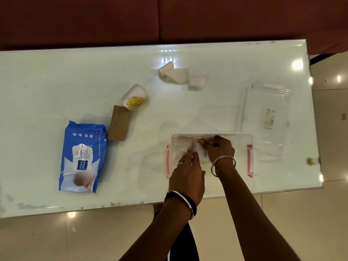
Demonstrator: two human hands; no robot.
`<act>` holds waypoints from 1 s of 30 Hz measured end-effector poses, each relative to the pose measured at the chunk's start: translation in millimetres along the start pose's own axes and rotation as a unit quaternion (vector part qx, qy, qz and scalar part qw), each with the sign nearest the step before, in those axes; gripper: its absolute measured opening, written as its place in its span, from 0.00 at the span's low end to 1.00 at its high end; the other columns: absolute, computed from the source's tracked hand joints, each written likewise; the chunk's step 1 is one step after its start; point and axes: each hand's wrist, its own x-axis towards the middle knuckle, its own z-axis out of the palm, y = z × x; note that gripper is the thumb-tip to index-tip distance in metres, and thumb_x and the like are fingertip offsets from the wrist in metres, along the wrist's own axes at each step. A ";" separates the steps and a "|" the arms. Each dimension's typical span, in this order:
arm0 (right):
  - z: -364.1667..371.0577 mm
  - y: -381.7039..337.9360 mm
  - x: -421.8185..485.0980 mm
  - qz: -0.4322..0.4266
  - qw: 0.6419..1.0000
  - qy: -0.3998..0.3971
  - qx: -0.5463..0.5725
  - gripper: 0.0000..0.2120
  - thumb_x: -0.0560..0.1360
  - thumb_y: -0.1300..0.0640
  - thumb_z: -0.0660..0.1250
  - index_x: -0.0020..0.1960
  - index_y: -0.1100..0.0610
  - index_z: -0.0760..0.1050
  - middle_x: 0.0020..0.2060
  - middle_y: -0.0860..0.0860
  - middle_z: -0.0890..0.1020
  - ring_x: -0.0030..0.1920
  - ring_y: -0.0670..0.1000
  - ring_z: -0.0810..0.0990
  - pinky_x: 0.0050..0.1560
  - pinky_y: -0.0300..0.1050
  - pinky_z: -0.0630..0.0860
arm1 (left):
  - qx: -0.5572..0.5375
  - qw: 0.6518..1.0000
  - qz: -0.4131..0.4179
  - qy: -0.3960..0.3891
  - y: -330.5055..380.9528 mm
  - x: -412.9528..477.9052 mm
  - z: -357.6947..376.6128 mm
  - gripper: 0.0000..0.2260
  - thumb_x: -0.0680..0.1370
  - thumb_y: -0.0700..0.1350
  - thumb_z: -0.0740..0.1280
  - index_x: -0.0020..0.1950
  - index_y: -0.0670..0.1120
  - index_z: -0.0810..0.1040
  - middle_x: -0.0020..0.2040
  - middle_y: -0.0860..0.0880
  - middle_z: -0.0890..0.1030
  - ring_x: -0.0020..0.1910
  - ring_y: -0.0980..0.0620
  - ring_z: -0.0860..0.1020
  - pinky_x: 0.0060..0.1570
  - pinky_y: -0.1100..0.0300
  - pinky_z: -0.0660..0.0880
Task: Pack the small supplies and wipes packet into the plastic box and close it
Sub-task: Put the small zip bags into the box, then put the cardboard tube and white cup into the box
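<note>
A clear plastic box (243,137) with pink side latches stands near the table's front edge. Both hands are inside it. My left hand (187,172) lies flat on a white packet (178,147) in the box. My right hand (219,149) pinches the same white packet from the right. The blue wipes packet (82,157) lies flat at the front left. A brown box (119,123), a white pad pack with a yellow label (134,97) and white gauze rolls (169,73) lie on the table behind. The clear lid (263,119) rests at the right.
The white glossy table (56,81) ends close behind the box's right side and at its front edge. A small white square pack (196,82) sits beside the gauze. A dark red sofa (169,17) runs along the far side.
</note>
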 end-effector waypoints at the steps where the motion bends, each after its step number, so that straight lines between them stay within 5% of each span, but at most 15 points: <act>1: -3.1 -0.7 -5.3 -0.006 1.000 0.009 -0.008 0.20 0.70 0.44 0.74 0.54 0.58 0.81 0.49 0.53 0.85 0.51 0.55 0.82 0.49 0.40 0.69 | -0.034 0.999 0.018 0.028 -1.7 -3.6 -8.2 0.24 0.81 0.49 0.58 0.76 0.46 0.58 0.78 0.46 0.60 0.73 0.47 0.66 0.66 0.56 0.70; 4: -18.4 -2.6 -28.0 -0.019 0.996 0.084 -0.032 0.20 0.72 0.43 0.72 0.55 0.57 0.78 0.47 0.52 0.83 0.46 0.51 0.80 0.47 0.41 0.69 | -0.127 0.980 0.044 0.150 -13.7 -12.4 -40.1 0.15 0.80 0.49 0.61 0.67 0.49 0.74 0.63 0.50 0.80 0.59 0.51 0.79 0.57 0.56 0.76; 8: -30.4 -15.4 -63.5 -0.152 0.963 0.220 -0.037 0.05 0.74 0.53 0.71 0.44 0.55 0.78 0.34 0.46 0.79 0.39 0.50 0.81 0.37 0.39 0.67 | -0.214 0.936 0.002 0.278 -51.0 -12.4 -78.3 0.07 0.79 0.42 0.64 0.54 0.47 0.80 0.47 0.53 0.84 0.44 0.55 0.82 0.46 0.56 0.80; 12: -6.4 -53.0 -79.6 -0.307 0.938 0.158 0.018 0.03 0.74 0.58 0.72 0.43 0.54 0.78 0.32 0.44 0.80 0.34 0.43 0.79 0.36 0.34 0.74 | -0.214 0.900 -0.099 0.366 -105.1 0.6 -99.3 0.06 0.77 0.39 0.66 0.51 0.44 0.81 0.44 0.48 0.84 0.42 0.50 0.82 0.40 0.65 0.74; 17: 34.3 -106.5 -66.4 -0.365 0.925 0.075 0.072 0.03 0.75 0.57 0.70 0.43 0.55 0.79 0.34 0.46 0.82 0.35 0.44 0.80 0.35 0.37 0.76 | -0.130 0.901 -0.181 0.373 -144.4 26.3 -102.2 0.10 0.76 0.36 0.65 0.56 0.40 0.80 0.51 0.40 0.82 0.52 0.40 0.80 0.48 0.53 0.72; 20: 66.8 -138.6 -53.5 -0.292 0.952 0.023 0.089 0.05 0.76 0.54 0.69 0.47 0.56 0.79 0.35 0.47 0.82 0.36 0.47 0.82 0.42 0.47 0.80 | -0.121 0.906 -0.199 0.354 -158.4 44.4 -103.7 0.14 0.76 0.39 0.66 0.61 0.41 0.76 0.57 0.40 0.80 0.56 0.40 0.77 0.50 0.51 0.73; 25: 108.2 -178.0 -21.8 0.032 0.981 -0.138 0.134 0.31 0.69 0.39 0.73 0.61 0.60 0.74 0.52 0.57 0.81 0.48 0.59 0.83 0.48 0.59 0.83 | -0.130 0.917 -0.248 0.284 -170.7 67.2 -104.4 0.22 0.76 0.45 0.68 0.68 0.42 0.70 0.63 0.41 0.76 0.61 0.41 0.75 0.57 0.49 0.72; 27: 121.0 -188.6 -15.1 0.080 0.973 -0.174 0.127 0.40 0.63 0.36 0.76 0.64 0.61 0.72 0.59 0.59 0.77 0.54 0.60 0.82 0.44 0.58 0.84 | -0.129 0.919 -0.254 0.271 -172.7 72.5 -106.0 0.21 0.76 0.46 0.67 0.67 0.42 0.70 0.61 0.41 0.78 0.60 0.41 0.76 0.56 0.49 0.72; 30: 139.6 -197.6 -13.9 0.072 0.976 -0.153 0.134 0.43 0.58 0.39 0.80 0.62 0.59 0.66 0.56 0.57 0.76 0.51 0.61 0.83 0.40 0.59 0.84 | -0.114 0.927 -0.256 0.248 -172.4 75.9 -106.0 0.21 0.77 0.49 0.66 0.67 0.41 0.71 0.60 0.41 0.79 0.60 0.41 0.76 0.54 0.50 0.73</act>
